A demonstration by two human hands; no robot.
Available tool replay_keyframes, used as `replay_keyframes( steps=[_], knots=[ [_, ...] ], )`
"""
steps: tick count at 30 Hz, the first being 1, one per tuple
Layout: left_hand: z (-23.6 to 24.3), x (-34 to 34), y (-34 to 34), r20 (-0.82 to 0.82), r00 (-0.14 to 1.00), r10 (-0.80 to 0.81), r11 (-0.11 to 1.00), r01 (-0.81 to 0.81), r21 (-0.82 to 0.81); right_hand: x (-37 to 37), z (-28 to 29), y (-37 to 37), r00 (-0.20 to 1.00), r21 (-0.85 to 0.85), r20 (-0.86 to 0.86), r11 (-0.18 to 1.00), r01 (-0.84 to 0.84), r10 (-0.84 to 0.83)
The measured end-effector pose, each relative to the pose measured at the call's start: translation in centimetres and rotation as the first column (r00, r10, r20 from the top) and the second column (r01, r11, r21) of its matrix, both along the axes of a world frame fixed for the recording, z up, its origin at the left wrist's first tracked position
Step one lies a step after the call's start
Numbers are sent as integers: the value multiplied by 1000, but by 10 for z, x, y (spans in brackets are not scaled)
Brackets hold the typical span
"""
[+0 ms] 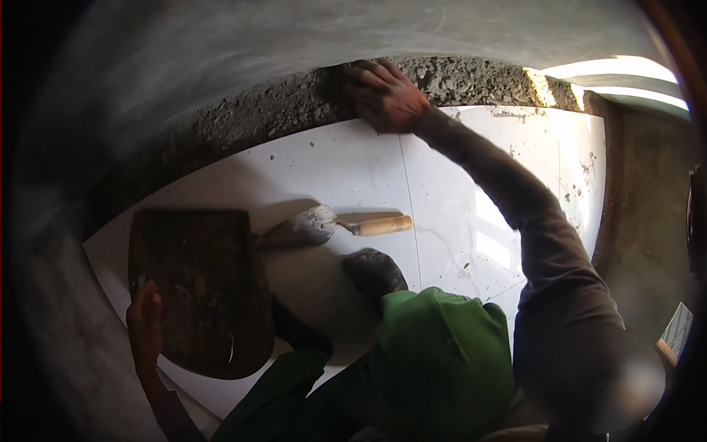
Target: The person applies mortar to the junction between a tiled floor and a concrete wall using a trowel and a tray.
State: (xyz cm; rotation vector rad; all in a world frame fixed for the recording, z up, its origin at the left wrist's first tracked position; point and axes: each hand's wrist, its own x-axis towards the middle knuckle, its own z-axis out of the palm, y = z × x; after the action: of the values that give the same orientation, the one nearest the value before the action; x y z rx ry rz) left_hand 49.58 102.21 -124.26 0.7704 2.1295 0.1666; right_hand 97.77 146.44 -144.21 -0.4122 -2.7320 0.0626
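Note:
My left hand [145, 320] grips the near left edge of a dark, rounded metal pan [199, 287] on the white tiles. My right hand [384, 96] reaches up to the rough grey mortar strip [468, 79] along the base of the wall, its bent fingers slightly apart against the mortar. Whatever lies under those fingers is hidden. A trowel [300, 228] with a pale wooden handle rests just right of the pan.
The smooth grey wall [309, 29] curves across the top. White tiles [449, 191] carry specks of mortar and patches of sunlight. My green-clad legs [438, 353] and a dark shoe [372, 272] fill the lower middle. A bare grey surface [641, 206] lies at the right.

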Motion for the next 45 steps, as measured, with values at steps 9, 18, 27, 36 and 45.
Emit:
replay_keyframes(
  steps=[9, 18, 27, 36, 45],
  knots=[
    [3, 65, 96, 40, 959, -281, 958, 278, 63, 214, -31, 103, 118, -94, 98, 109, 990, -988],
    [61, 131, 137, 82, 942, -326, 945, 323, 54, 88, 12, 22, 446, -391, -103, 448, 804, -889],
    [23, 127, 116, 190, 944, -270, 960, 249, 125, -8, 7, -29, 562, -553, -91, 511, 658, -822],
    [16, 125, 121, 181, 941, -287, 958, 276, 82, -23, -3, -45, 611, -467, -113, 584, 664, -784],
    [-5, 81, 83, 100, 964, -246, 966, 236, 107, 137, 3, 23, 116, -34, -97, 119, 992, -989]
  ],
)
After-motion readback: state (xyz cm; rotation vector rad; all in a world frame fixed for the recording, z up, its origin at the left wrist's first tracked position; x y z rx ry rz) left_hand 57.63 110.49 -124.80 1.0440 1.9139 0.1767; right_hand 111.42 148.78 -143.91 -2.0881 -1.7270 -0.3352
